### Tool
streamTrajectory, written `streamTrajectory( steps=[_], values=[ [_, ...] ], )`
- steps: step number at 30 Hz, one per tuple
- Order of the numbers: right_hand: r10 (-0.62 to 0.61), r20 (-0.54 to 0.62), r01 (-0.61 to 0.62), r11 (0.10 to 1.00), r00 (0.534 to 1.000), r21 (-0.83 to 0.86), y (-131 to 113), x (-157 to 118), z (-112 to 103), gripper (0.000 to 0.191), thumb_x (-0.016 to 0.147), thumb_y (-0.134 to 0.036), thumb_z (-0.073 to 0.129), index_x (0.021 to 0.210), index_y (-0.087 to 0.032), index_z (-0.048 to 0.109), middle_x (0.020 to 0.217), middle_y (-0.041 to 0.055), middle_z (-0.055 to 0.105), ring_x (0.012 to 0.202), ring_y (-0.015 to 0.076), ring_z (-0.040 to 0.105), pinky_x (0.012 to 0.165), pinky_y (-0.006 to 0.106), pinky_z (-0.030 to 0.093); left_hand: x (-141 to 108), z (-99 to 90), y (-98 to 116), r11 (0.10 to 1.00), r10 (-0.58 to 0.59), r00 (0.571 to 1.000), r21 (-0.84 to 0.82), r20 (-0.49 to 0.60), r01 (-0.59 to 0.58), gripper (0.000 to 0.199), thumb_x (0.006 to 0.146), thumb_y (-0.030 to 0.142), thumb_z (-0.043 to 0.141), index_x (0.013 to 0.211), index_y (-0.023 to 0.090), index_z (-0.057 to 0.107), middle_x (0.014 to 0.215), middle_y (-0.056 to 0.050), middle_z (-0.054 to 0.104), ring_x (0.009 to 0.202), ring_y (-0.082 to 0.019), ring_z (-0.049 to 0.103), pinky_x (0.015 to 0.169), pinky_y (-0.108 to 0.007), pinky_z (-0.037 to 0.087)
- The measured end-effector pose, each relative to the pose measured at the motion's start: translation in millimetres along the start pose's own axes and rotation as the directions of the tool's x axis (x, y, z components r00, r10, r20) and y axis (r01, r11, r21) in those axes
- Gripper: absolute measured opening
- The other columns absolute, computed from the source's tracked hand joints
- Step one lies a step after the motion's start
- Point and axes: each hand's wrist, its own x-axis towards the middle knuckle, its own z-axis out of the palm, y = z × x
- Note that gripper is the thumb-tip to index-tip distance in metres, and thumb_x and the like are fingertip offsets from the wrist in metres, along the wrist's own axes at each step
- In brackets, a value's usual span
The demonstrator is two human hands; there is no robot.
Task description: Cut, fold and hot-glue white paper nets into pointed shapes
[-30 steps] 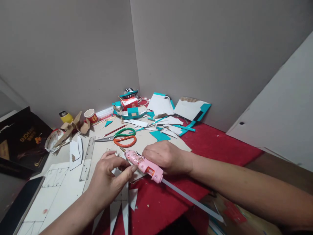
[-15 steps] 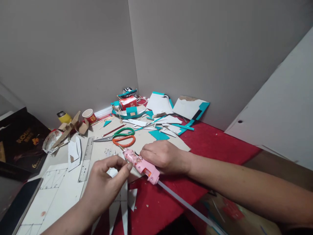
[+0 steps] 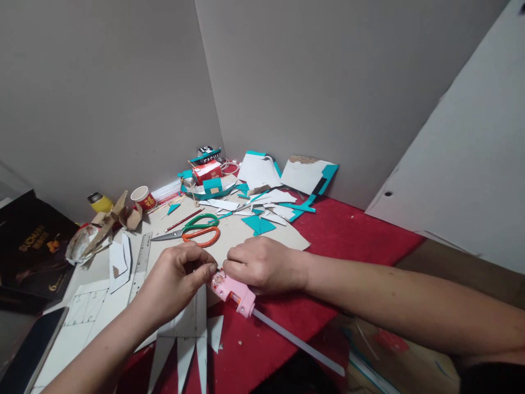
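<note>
Black box [image 3: 36, 257]: is sitting at the far left, just beyond the phone [image 3: 35, 350].
Drawn sheet [image 3: 86, 306]: is lying between the phone and the ruler [image 3: 140, 268], its pencil lines showing.
Left hand [image 3: 174, 279]: is pointing inward, its forearm slanting up from the lower left corner; the back of the hand is facing the person, the thumb stretching forward and the fingers curling beyond it.
Left grip: is staying narrow, thumb and fingers bunching at the front of the glue gun [image 3: 240, 290] and hiding its nozzle; whether they are pinching anything, I cannot tell.
Spiked card [image 3: 186, 323]: is lying below the left hand, its long points spreading toward the person.
Scissors [image 3: 170, 236]: are lying beyond both hands, blades pointing left, near the pencil [image 3: 184, 220].
Glue gun: is slanting between the two hands above the counter [image 3: 348, 230], front end toward the left hand, the glue stick [image 3: 299, 343] jutting from its rear toward the lower right.
Right hand [image 3: 262, 265]: is bending into a loose fist, knuckles up, its forearm stretching in almost level from the right edge.
Right grip: is closing around the glue gun's handle side, leaving the pink body exposed.
Scraps [image 3: 283, 196]: are lying beyond the right hand.
</note>
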Motion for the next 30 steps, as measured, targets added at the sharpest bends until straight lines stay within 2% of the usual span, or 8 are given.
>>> streamTrajectory(
  steps=[5,10,16,19,25,30],
  values=[
    [-0.008,0.023,0.008,1.0,1.0,-0.014,-2,-1,2,0.018,0.088,-0.023,0.045,0.073,-0.018,0.052,0.063,-0.0008,0.053,0.05,0.0117,0.044,0.047,0.028,0.025,1,2.6,-1,0.998,-0.042,0.999,0.051,0.025,0.041,0.014,0.081,0.019,0.054,0.067,0.019,0.058,0.063,0.001,0.061,0.061,-0.014,0.056,0.056,-0.025,0.043],
    [-0.018,0.029,0.019,1.0,0.999,-0.013,-2,-1,4,0.016,0.088,-0.021,0.045,0.073,-0.018,0.052,0.064,-0.0006,0.054,0.051,0.0117,0.044,0.047,0.028,0.025,-4,8.6,-5,0.966,0.003,1.0,0.258,-0.002,-0.002,0.015,0.086,0.021,0.047,0.072,0.021,0.052,0.07,0.0,0.059,0.065,-0.016,0.055,0.058,-0.027,0.04],
    [-0.024,-0.025,0.023,0.999,0.999,-0.032,-2,-1,3,0.014,0.085,-0.018,0.046,0.073,-0.018,0.053,0.063,-0.001,0.053,0.05,0.0124,0.044,0.048,0.029,0.024,-11,15.2,1,0.861,0.067,0.997,0.507,-0.049,-0.033,0.017,0.091,0.021,0.039,0.077,0.021,0.049,0.077,-0.002,0.056,0.067,-0.018,0.055,0.058,-0.029,0.037],
    [-0.024,-0.056,0.022,0.999,0.998,-0.038,-1,-1,2,0.014,0.084,-0.017,0.047,0.072,-0.018,0.054,0.062,-0.0011,0.052,0.05,0.013,0.044,0.048,0.029,0.025,-13,17.2,3,0.843,0.095,0.993,0.537,-0.069,-0.044,0.016,0.091,0.02,0.039,0.077,0.021,0.047,0.076,-0.002,0.054,0.066,-0.018,0.053,0.057,-0.029,0.035],
    [-0.028,-0.091,0.025,0.999,0.995,-0.035,-1,-2,-1,0.016,0.085,-0.019,0.047,0.071,-0.018,0.055,0.061,-0.0015,0.05,0.051,0.0128,0.042,0.049,0.03,0.025,-18,18.2,5,0.873,0.184,0.98,0.471,-0.078,-0.126,0.015,0.092,0.02,0.038,0.079,0.021,0.045,0.075,-0.001,0.051,0.065,-0.016,0.051,0.058,-0.029,0.037],
    [-0.047,-0.107,0.041,0.998,0.993,-0.052,-2,-1,-2,0.017,0.086,-0.017,0.047,0.07,-0.019,0.053,0.061,-0.002,0.049,0.052,0.0128,0.043,0.05,0.03,0.026,-27,19.2,7,0.815,0.223,0.969,0.566,-0.108,-0.125,0.017,0.092,0.021,0.039,0.078,0.02,0.049,0.073,-0.001,0.053,0.061,-0.017,0.052,0.054,-0.029,0.036]
  ],
)
